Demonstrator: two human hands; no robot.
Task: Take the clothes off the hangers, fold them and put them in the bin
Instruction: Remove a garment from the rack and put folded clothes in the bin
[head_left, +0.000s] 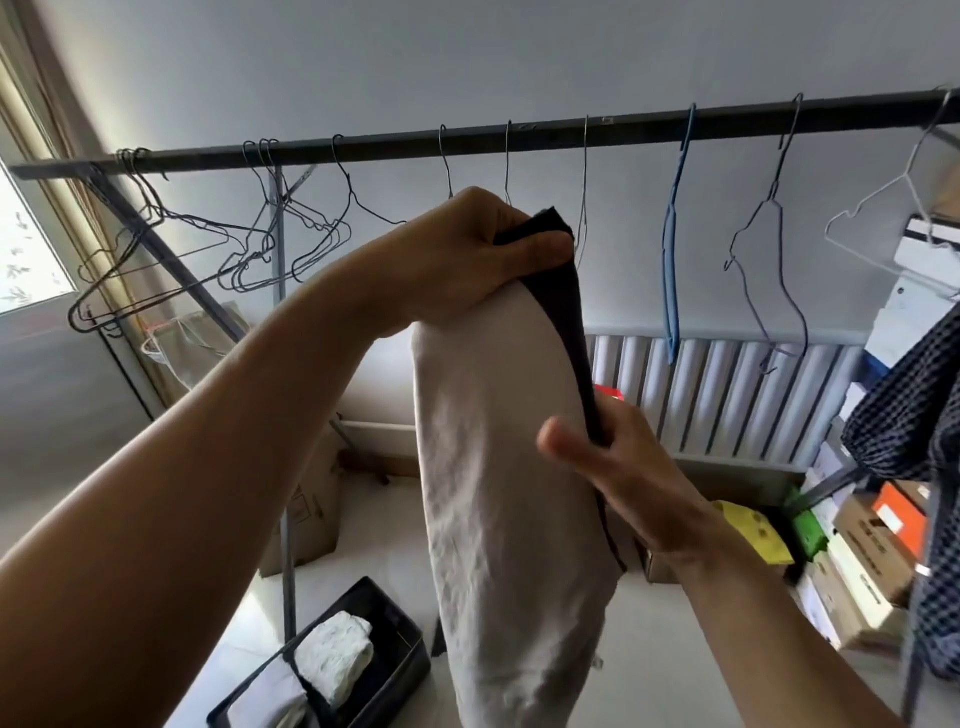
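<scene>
Beneath the left fingers (535, 252) hangs a beige garment (498, 467).

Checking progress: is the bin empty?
Not empty: the bin holds a folded white garment and another pale piece beside it.

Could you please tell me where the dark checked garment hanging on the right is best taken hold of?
Probably high on the checked garment, near its hanging point, coming from the picture's left: that edge hangs free, while stacked boxes crowd behind it. Its top is out of frame.
</scene>
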